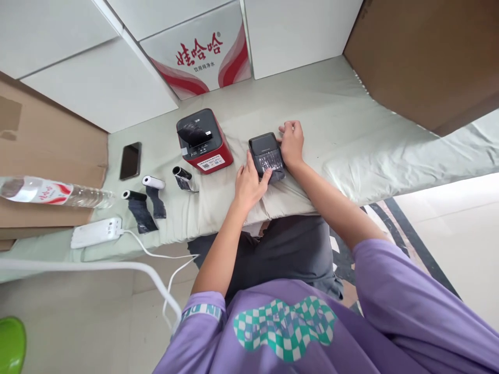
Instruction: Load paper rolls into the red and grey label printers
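Note:
A small black portable printer (pixel 263 143) lies on the cloth-covered surface in front of me, with a dark strip of paper (pixel 272 162) bearing white marks at its near side. My left hand (pixel 249 184) grips its left and near side, fingers along the edge and thumb over the strip. Against the right side rests my right hand (pixel 292 143), its fingers curled; part of its contact with the casing is hidden. To the left stands a larger red and black printer (pixel 212 150), a curl of dark paper (pixel 194 134) rising from its top.
Left of the printers lie a dark paper roll (pixel 183 174), a white-backed roll (pixel 154 182), another black roll (pixel 134 196) and a phone (pixel 130 161). A water bottle (pixel 54 192) and a white power bank (pixel 96 232) with a cable are farther left. Cartons (pixel 424 57) border the surface.

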A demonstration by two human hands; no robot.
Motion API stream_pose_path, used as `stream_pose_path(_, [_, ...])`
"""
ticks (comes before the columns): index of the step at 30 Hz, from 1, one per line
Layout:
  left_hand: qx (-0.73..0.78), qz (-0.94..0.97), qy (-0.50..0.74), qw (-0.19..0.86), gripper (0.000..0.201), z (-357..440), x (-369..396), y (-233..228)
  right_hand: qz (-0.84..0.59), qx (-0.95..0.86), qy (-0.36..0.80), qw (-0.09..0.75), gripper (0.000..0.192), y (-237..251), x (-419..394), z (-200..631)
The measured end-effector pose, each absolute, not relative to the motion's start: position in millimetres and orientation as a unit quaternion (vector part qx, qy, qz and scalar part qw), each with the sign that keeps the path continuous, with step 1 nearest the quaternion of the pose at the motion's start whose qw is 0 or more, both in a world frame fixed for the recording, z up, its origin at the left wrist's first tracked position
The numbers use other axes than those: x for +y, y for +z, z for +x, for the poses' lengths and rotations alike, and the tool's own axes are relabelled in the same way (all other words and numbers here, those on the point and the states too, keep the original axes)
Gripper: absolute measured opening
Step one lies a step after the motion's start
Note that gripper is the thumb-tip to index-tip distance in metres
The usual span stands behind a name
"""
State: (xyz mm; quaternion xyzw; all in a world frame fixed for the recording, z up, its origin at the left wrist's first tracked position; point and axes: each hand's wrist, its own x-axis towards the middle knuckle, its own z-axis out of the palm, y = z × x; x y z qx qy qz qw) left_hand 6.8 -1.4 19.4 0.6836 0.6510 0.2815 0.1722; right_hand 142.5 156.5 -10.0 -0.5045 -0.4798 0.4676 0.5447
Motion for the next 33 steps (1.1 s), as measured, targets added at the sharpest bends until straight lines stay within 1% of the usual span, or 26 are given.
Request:
stream_pose_path(4, [0.65,0.684,0.267,0.197,0.089,-3.6,-0.1,22.9,-0.521,-0.459,0.452,0.56,0.059,1.4,149.0,142.3])
stream_pose_path(6, [0.656,0.681,0.258,0.201,0.088,-10.7,1.1,26.8,-0.529,-0.46,0.449,0.554,0.058,5.0,146.2,142.7])
stream_pose_path(10, [0.658,0.691,0.232,0.187,0.076,-21.3,5.4,36.6,-0.536,-0.476,0.457,0.526,0.055,2.4,147.2,143.0])
stream_pose_path(14, [0.651,0.702,0.215,0.194,0.064,-25.9,10.6,43.2,-0.542,-0.489,0.434,0.528,0.054,-4.8,151.9,142.7])
stream_pose_path(21, [0.649,0.707,0.209,0.191,0.062,-24.7,13.6,51.8,-0.55,-0.499,0.429,0.514,0.051,-0.6,152.4,145.4])
stream_pose_path(25, [0.654,0.711,0.18,0.188,0.061,-25.2,13.7,61.9,-0.535,-0.528,0.431,0.499,0.051,8.3,154.1,149.7])
stream_pose_path(28, [0.688,0.692,0.144,0.166,0.063,-27.6,11.6,82.5,-0.528,-0.538,0.441,0.487,0.048,19.7,152.0,157.0])
stream_pose_path(30, [0.709,0.68,0.122,0.142,0.065,-25.3,5.0,107.3,-0.527,-0.542,0.439,0.487,0.049,28.7,146.9,163.1])
stream_pose_path(31, [0.7,0.69,0.116,0.139,0.065,-21.6,-1.2,122.7,-0.527,-0.546,0.431,0.489,0.051,32.9,143.6,165.8])
stream_pose_path(33, [0.629,0.749,0.092,0.189,0.058,-8.2,-20.8,156.4,-0.528,-0.558,0.404,0.496,0.055,40.2,136.5,169.3])
